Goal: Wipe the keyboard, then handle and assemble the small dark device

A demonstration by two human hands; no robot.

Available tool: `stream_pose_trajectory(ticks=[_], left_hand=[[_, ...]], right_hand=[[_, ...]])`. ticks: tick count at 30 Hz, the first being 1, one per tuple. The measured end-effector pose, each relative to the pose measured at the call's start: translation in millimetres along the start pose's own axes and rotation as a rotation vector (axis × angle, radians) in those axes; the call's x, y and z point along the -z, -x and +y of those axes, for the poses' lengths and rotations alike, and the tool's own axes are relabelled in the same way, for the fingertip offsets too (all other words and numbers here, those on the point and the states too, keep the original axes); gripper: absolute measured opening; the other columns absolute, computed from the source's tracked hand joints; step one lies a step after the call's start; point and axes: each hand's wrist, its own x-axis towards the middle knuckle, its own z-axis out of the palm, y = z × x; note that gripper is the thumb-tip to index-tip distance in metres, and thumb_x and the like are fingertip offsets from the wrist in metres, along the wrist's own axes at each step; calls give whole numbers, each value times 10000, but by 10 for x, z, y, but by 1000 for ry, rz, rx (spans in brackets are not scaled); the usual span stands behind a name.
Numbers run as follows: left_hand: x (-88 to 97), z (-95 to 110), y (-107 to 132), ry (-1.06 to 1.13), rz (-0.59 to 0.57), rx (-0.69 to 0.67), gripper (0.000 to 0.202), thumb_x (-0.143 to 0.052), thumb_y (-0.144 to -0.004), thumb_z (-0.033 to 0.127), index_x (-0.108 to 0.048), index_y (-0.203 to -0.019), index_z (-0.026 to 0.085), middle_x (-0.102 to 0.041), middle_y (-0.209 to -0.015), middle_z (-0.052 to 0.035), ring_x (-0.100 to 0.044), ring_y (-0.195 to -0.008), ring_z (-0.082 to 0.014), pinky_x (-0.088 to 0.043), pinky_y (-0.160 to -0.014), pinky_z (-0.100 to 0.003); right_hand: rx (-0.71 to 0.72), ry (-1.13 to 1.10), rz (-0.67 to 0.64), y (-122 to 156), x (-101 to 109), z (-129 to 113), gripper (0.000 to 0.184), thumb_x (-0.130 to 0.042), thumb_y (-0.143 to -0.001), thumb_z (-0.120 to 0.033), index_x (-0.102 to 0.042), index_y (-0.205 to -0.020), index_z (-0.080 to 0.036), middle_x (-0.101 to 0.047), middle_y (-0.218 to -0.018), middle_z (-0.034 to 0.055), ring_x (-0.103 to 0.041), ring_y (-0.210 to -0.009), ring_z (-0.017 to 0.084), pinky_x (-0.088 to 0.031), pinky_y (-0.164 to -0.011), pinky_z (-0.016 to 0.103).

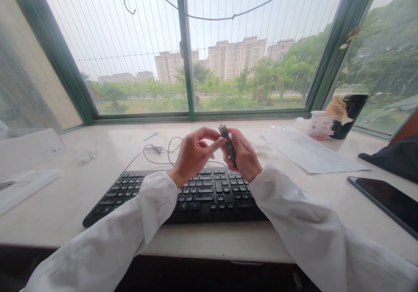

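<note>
Both of my hands are raised above the far edge of a black computer keyboard (192, 196). My right hand (243, 156) grips a small, dark, elongated device (228, 144), possibly a plug or dongle, with its fingers curled around the lower part. My left hand (196, 154) reaches across, its thumb and index finger pressing on the device's upper part. Its exact form is partly hidden by my fingers. A thin black cable (160, 149) lies coiled on the white desk (78, 205) to the left of my hands, and I cannot see it joined to the device.
A printed paper sheet (313, 154) lies to the right, beyond it a white cup (320, 125) and black bottle (351, 115). A dark tablet (388, 205) rests at the right edge, white boxes (28, 152) at left. A window (186, 48) borders the desk's far side.
</note>
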Motion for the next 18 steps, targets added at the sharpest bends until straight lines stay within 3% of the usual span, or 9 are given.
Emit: stream_pose_trajectory(ticks=[3, 10, 14, 18], left_hand=[[0, 15, 4, 7, -26, 1, 301, -737, -778, 378, -667, -960, 148, -726, -940, -60, -618, -509, -74, -509, -424, -165], [3, -18, -2, 65, -75, 78, 325, -742, -773, 321, -657, -1021, 129, -730, -1023, -106, -667, -556, -100, -556, -483, -187], [-1, 2, -16, 124, -128, 141, 357, -719, -795, 319, -660, -1086, 120, -716, -1108, -147, -691, -598, -122, -574, -510, -209], [-11, 54, -17, 174, -171, 199, 403, -721, -794, 281, -649, -1157, 124, -735, -1059, -146, -704, -632, -138, -577, -540, -224]], right_hand=[[-8, -2, 17, 0, 8, 5, 390, -430, -939, -601, -478, -1110, -254, -426, -554, -97, -299, -324, 49, -193, -259, 136], [46, 45, 28, -31, 23, 41, 381, -431, -940, -590, -475, -1062, -232, -423, -518, -108, -403, -336, 87, -400, -293, 202], [62, 93, 30, -49, 40, 67, 409, -418, -941, -604, -480, -1046, -214, -421, -487, -112, -410, -337, 87, -425, -339, 212], [59, 121, 23, -54, 57, 86, 441, -411, -936, -620, -480, -1047, -199, -440, -471, -108, -424, -336, 91, -403, -350, 212]])
